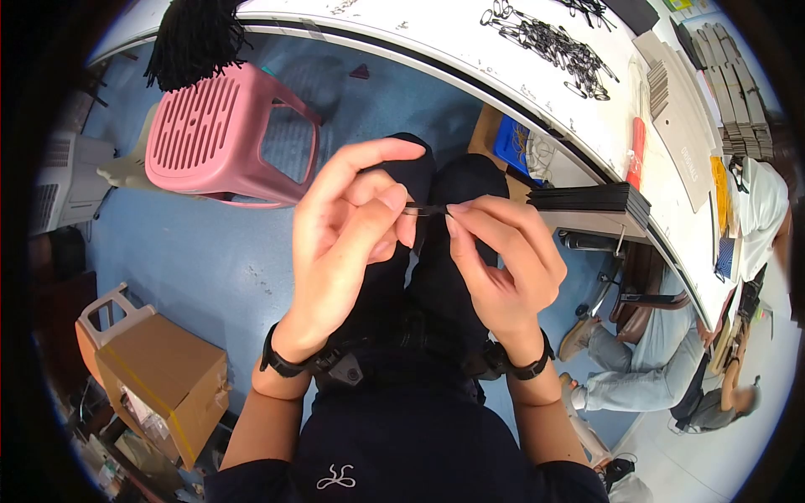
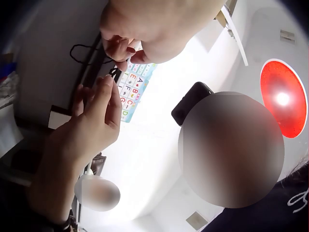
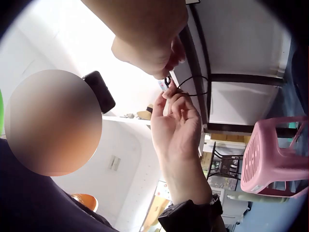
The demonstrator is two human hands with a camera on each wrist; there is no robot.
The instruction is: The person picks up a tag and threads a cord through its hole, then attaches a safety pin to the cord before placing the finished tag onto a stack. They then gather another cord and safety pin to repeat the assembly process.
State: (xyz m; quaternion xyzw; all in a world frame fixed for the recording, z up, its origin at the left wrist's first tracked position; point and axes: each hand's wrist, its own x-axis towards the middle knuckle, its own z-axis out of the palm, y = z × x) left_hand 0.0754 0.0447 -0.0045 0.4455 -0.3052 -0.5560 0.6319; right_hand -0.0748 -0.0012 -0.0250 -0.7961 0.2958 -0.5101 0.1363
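A small, thin dark piece (image 1: 429,210) spans the gap between both hands over the lap. My left hand (image 1: 340,239) pinches its left end with the thumb against a finger, the index finger arched above. The thumb and index finger of my right hand (image 1: 511,256) pinch the other end. In the left wrist view, a black cord loop (image 2: 82,45) sticks out beside the fingers of the left hand (image 2: 145,36) and right hand (image 2: 84,121). The same cord loop (image 3: 208,86) shows in the right wrist view. Fingers partly hide the pinched part.
Black looped cords (image 1: 558,50) and a stack of black strips (image 1: 591,201) lie on the white table (image 1: 402,18). A blue tray (image 1: 513,147) sits below its edge. A pink stool (image 1: 197,138) and cardboard box (image 1: 163,369) stand left; a seated person's legs (image 1: 646,369) are right.
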